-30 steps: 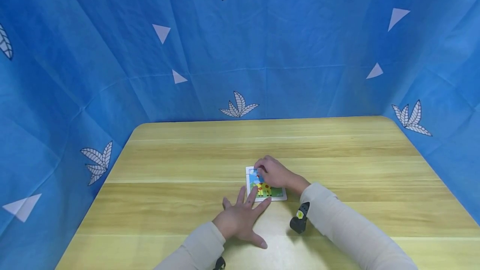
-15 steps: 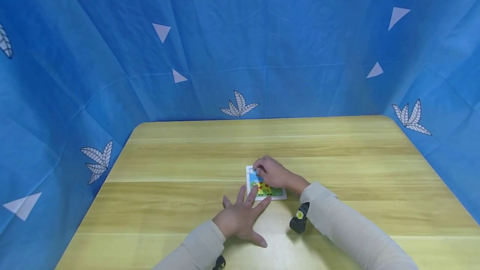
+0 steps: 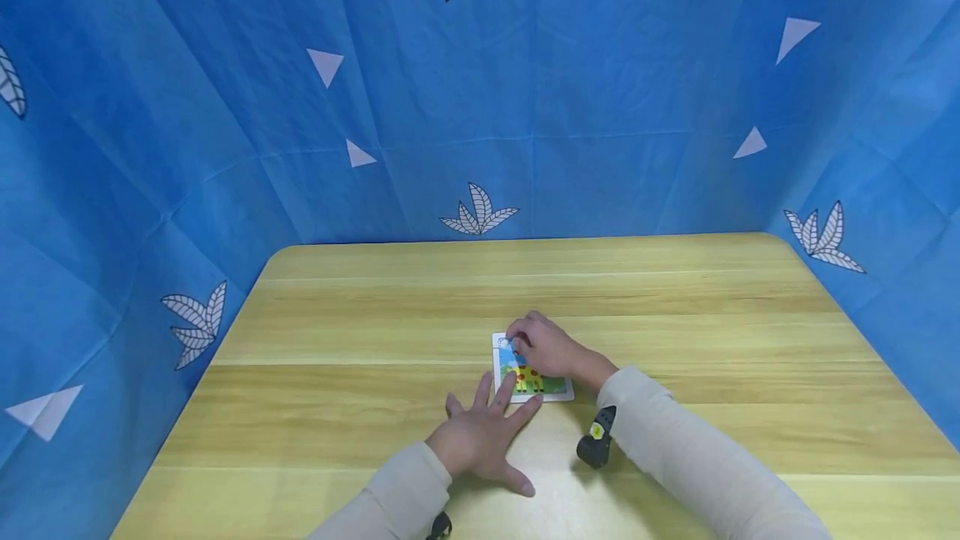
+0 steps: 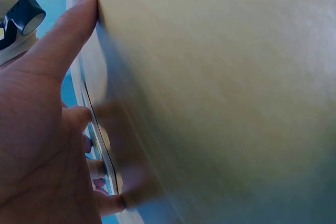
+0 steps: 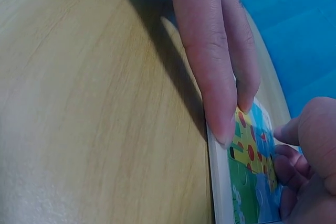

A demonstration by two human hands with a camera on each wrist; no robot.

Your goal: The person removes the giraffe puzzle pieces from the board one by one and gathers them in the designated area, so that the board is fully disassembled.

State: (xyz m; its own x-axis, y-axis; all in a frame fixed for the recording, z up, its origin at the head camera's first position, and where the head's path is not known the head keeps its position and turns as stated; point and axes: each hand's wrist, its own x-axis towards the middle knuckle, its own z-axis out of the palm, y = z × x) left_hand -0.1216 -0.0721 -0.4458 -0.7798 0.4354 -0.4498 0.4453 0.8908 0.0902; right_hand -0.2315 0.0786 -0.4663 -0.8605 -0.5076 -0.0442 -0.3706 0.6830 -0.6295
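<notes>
A small jigsaw puzzle [image 3: 556, 387] with a yellow, red-spotted giraffe on green and blue, in a white-bordered tray, lies flat on the table. My left hand [image 3: 480, 437] is spread, its fingertips on the puzzle's near edge and its thumb out to the side. In the right wrist view, two of the left hand's straight fingers [image 5: 210, 66] rest on the white border. My right hand [image 3: 551, 348] is over the far part of the puzzle, its fingers [image 5: 291, 163] bent and touching the picture. Whether a piece is pinched there is hidden.
The pale wooden table [image 3: 337, 340] extends around both hands. A blue curtain [image 3: 600, 107] with leaf and triangle prints hangs along its back and sides. A black wrist camera [image 3: 596, 440] is strapped at the right cuff.
Both hands stay nearly in place. The right hand's fingertips shift very slightly to the left over the puzzle. The puzzle itself has not moved.
</notes>
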